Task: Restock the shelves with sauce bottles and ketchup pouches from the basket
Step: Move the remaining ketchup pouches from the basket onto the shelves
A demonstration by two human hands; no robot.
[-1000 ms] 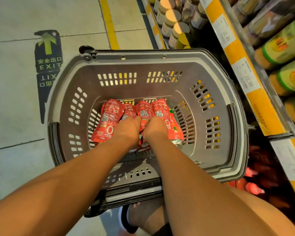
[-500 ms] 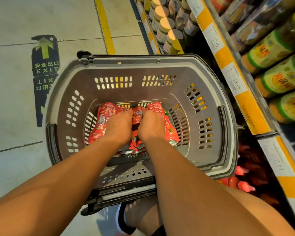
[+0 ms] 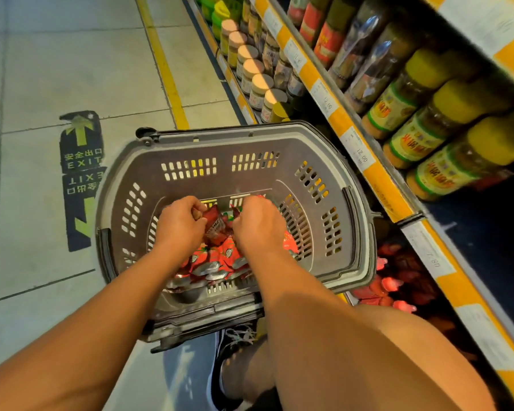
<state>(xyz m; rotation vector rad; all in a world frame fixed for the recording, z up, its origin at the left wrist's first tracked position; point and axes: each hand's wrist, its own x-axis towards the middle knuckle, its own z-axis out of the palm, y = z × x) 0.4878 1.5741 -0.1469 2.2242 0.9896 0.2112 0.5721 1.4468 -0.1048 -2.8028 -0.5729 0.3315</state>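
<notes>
Here, both hands are down inside the grey basket [image 3: 279,137] on the floor. The left hand [image 3: 180,225] and the right hand [image 3: 257,226] each hold the top of the red ketchup pouches [image 3: 217,256], which lie bunched between and under them.

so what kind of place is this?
Almost certainly a shop aisle, likely a supermarket: shelves of jars with price tags on the yellow shelf edge, a grey shopping basket on the floor, and an EXIT floor sticker.

Ketchup pouches [image 3: 220,259] lie in the basket [image 3: 282,134] on the floor [image 3: 57,69], shelves [image 3: 380,185] to its right
</notes>
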